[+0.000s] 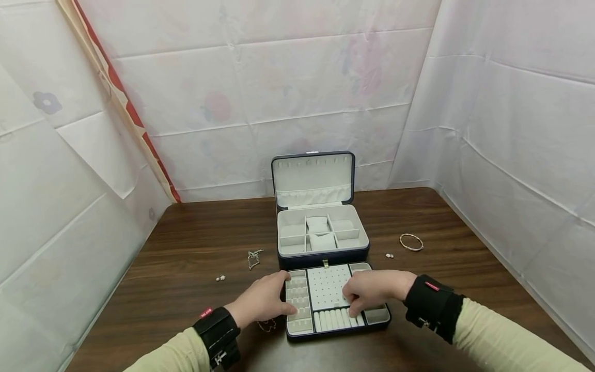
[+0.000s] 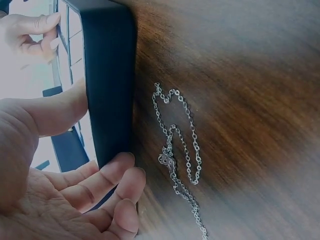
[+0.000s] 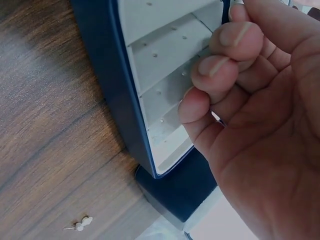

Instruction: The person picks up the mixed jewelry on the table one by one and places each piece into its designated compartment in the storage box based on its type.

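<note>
A navy jewelry tray with a pale lining lies in front of the open jewelry box. My left hand grips its left side, the thumb over the rim and the fingers against the outer wall. My right hand reaches over the tray's right part with curled fingers, thumb and forefinger at the ring rolls. Whether anything sits between those fingertips is hidden. Close beside my left hand, a silver chain necklace lies on the table.
The box's lid stands up at the back, with two cushions in the compartments below. Another chain and small earrings lie to the left. A bangle and more earrings lie to the right on the wooden table.
</note>
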Demonstrator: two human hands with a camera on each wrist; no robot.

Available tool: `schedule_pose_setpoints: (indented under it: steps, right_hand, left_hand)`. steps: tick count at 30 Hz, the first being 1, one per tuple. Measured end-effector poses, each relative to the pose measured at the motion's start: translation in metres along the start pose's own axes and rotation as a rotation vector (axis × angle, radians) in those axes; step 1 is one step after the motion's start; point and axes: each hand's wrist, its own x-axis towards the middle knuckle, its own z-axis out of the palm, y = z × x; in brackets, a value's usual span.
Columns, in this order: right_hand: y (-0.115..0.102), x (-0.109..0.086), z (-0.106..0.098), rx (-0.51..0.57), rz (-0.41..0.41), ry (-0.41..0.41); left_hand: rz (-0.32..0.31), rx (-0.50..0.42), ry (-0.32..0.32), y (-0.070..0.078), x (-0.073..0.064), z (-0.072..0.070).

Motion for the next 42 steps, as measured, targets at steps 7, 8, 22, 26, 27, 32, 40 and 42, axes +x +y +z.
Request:
schedule_pose_setpoints:
  steps: [7, 8, 22, 26, 27, 32, 40, 42]
  right_hand:
    - [-0.002, -0.002, -0.002, -0.004, 0.001, -0.007]
    - [-0.002, -0.002, -0.002, -0.001, 0.000, -0.006]
    - [0.003, -0.008, -0.013, 0.022, 0.022, -0.005]
    - [0.005, -0.009, -0.020, -0.016, 0.028, 0.024]
    - [0.006, -0.009, -0.021, -0.025, 0.032, 0.031]
    - [0.012, -0.014, -0.031, -0.041, 0.048, 0.058]
    - [0.021, -0.022, -0.048, -0.045, 0.051, 0.096]
    - [0.022, -0.024, -0.052, -0.045, 0.060, 0.105]
  left_hand:
    - [-0.002, -0.008, -0.007, 0.000, 0.000, 0.000]
    - [-0.003, -0.010, -0.007, 0.000, 0.000, 0.000]
    - [-0.014, -0.005, -0.016, 0.001, 0.002, -0.001]
    - [-0.019, -0.006, -0.024, 0.002, 0.001, -0.002]
    - [-0.021, -0.007, -0.026, 0.002, 0.001, -0.002]
    - [-0.026, -0.017, -0.029, 0.004, 0.000, -0.003]
    - [-0.032, -0.021, -0.032, 0.004, 0.000, -0.003]
    - [-0.036, -0.023, -0.032, 0.004, 0.000, -0.003]
